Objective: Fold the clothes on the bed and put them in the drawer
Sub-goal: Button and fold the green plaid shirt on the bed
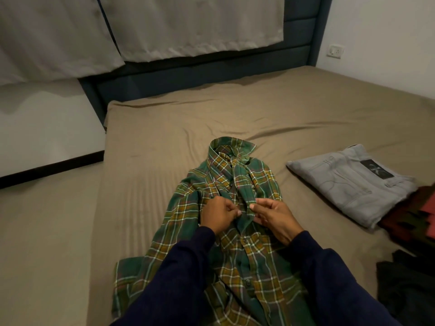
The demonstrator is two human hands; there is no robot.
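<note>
Two hands meet at the front of a green and mustard plaid shirt (226, 231), which lies collar-far, rumpled, in the middle of the tan bed (164, 128). Left hand (220, 214) and right hand (273, 218) each pinch the button placket, fingers curled tight on the cloth. Folded grey jeans (348, 182) lie right.

Shirt (226, 231) mid-bed (164, 128); folded jeans (348, 182) to its right.
</note>
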